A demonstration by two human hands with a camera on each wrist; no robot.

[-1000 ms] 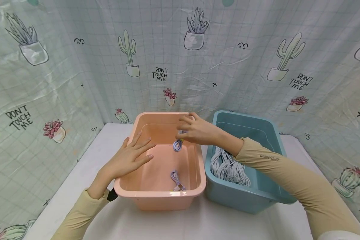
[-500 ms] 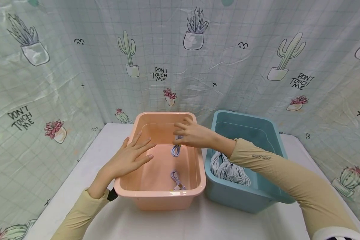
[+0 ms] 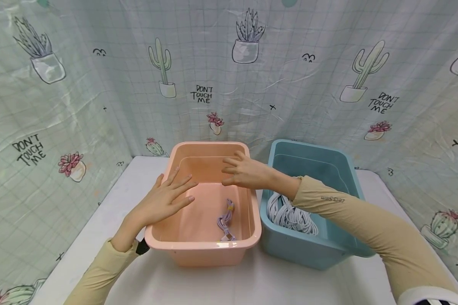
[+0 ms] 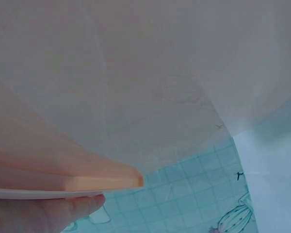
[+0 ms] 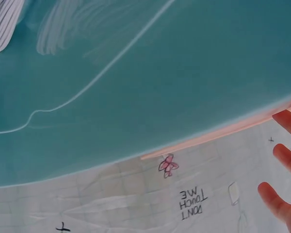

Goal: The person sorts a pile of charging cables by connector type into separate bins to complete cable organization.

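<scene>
In the head view my left hand [image 3: 164, 201] lies over the left rim of the peach bin [image 3: 204, 245], fingers spread. The left wrist view shows a finger [image 4: 82, 206] just under the rim. My right hand [image 3: 246, 170] hovers over the bin's right side, its fingers apart and holding nothing. Beneath it, on the bin's floor, a coiled lilac cable [image 3: 230, 207] touches or overlaps another coiled lilac cable [image 3: 224, 224] nearer the front wall. Spread fingertips [image 5: 286, 156] of the right hand show in the right wrist view.
A blue-green bin [image 3: 316, 248] stands right beside the peach one. Several bundles of white cable [image 3: 294, 218] lie in its left part, partly under the right forearm. Both bins are on a white table [image 3: 267, 279], with a cactus-print curtain [image 3: 252, 93] behind.
My right hand moved slightly left and toward me over the peach bin, then released the lilac cable coil, which dropped beside the other one. My left hand has stayed still.
</scene>
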